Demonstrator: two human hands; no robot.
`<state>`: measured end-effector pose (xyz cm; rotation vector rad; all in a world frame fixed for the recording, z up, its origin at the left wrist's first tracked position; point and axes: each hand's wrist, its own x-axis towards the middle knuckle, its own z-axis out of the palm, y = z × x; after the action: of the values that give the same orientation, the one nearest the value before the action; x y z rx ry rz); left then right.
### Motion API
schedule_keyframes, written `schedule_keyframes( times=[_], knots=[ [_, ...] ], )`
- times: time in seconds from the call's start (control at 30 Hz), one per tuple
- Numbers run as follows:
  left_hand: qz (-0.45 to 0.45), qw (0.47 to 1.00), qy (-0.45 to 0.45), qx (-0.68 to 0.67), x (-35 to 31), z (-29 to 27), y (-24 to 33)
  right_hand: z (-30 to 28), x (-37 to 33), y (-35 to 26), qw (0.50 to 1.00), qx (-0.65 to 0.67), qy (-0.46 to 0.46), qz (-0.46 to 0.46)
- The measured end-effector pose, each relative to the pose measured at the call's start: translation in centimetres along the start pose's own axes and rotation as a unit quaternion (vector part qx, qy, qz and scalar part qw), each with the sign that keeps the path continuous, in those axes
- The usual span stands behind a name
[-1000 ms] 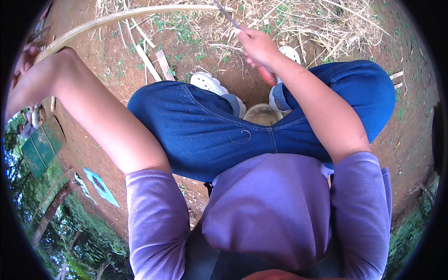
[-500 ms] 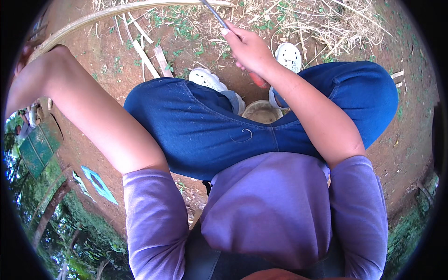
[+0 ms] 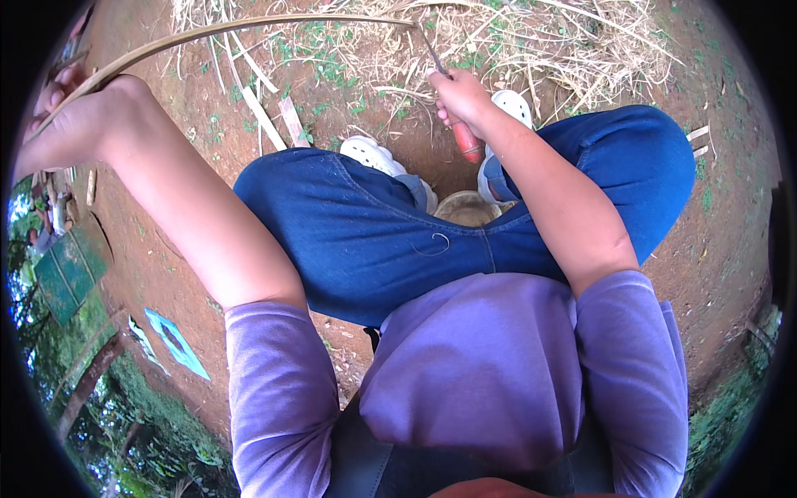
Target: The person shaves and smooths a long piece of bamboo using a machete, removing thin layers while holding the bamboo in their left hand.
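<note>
Tan wood forms the long strip (image 3: 137, 56) that arcs from the left hand (image 3: 62, 91), whose fingers curl about its near end, to a point ahead of the feet. Fingers of the right hand (image 3: 463, 100) wrap the red handle of a knife-like tool (image 3: 468, 144), its thin blade right at the strip's far end, near pale shavings (image 3: 581, 54) littering brown ground (image 3: 170, 257).

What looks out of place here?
A thin pale curl, perhaps a shaving, lies on the jeans, away from the scattered shavings on the ground. The long held strip looks bowed, possibly partly lens distortion.
</note>
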<state>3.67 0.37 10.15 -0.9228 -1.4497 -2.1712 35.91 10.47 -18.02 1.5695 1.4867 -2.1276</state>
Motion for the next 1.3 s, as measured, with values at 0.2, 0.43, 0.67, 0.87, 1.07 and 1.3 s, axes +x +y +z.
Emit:
schedule_keyframes(
  times=[0.2, 0.43, 0.67, 0.87, 1.07, 1.3],
  knots=[
    [-0.057, 0.996, -0.056, 0.045, -2.4, 0.5, 3.2, 1.1, -5.3, -5.9, 0.989, 0.111, -0.007, -0.095],
    [-0.025, 0.980, -0.198, 0.012, -5.7, 4.6, 5.9, -0.2, -10.9, -16.1, 0.918, -0.010, 0.006, -0.395],
    [-0.001, 0.962, -0.271, 0.029, -9.3, 7.6, 7.4, -0.8, -12.2, -21.3, 0.907, -0.063, -0.019, -0.416],
    [-0.003, 0.970, -0.243, 0.033, -10.2, 5.8, 8.4, -2.0, -10.6, -21.3, 0.927, 0.006, -0.008, -0.375],
    [-0.032, 0.946, -0.321, 0.036, -11.1, 6.3, 7.3, 0.1, -10.8, -20.7, 0.918, 0.033, -0.037, -0.394],
    [0.002, 0.900, -0.416, 0.132, -10.3, 6.2, 7.8, 0.5, -11.9, -20.7, 0.906, 0.013, -0.048, -0.420]
  ],
)
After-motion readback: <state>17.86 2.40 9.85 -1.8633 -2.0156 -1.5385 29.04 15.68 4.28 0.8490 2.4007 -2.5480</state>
